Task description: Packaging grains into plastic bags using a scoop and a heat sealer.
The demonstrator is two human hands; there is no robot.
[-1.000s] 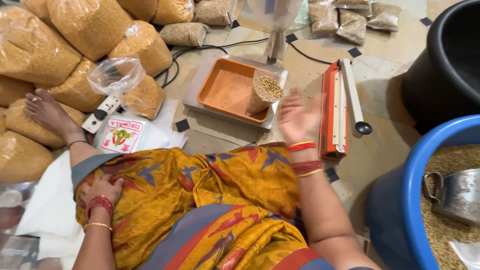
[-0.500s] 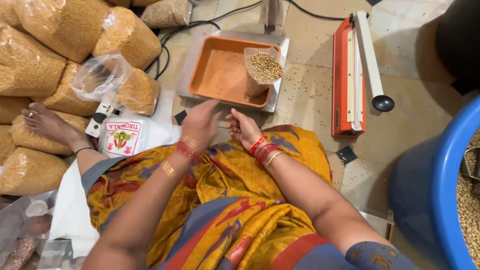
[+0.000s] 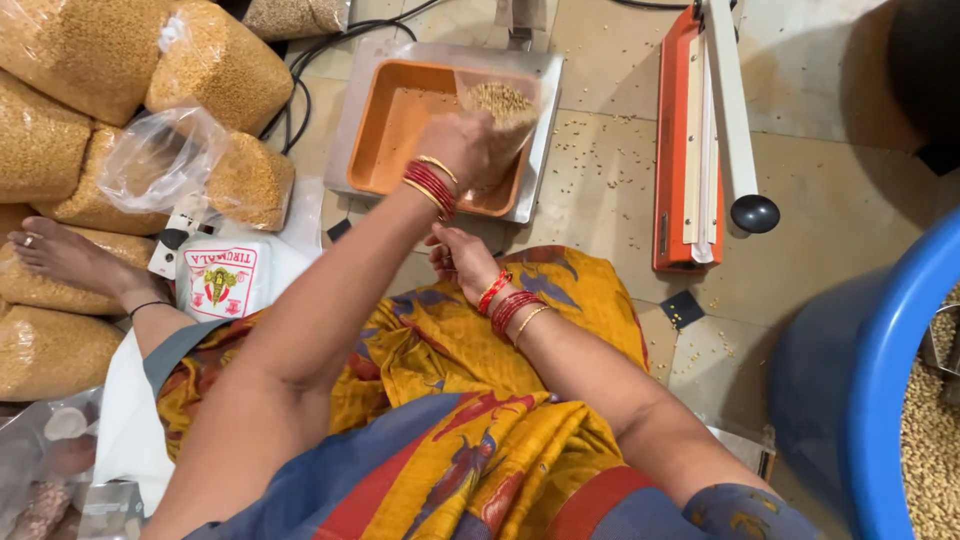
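My left hand (image 3: 462, 146) reaches forward and grips a clear plastic bag of grain (image 3: 500, 108) that stands in the orange tray (image 3: 400, 120) on a flat metal scale (image 3: 540, 110). My right hand (image 3: 458, 258) rests lower, near my knee on the yellow patterned cloth, fingers curled; I cannot see anything in it. Both wrists wear red and gold bangles.
Several filled grain bags (image 3: 215, 65) pile up at the left, with an empty clear bag (image 3: 160, 155) and a white printed packet (image 3: 225, 280). An orange heat sealer (image 3: 690, 130) lies at the right. A blue tub (image 3: 885, 380) of grain sits far right. Grains litter the tiled floor.
My left hand moved from my lap up to the tray and took hold of the grain bag. My right hand came back from near the sealer to my knee.
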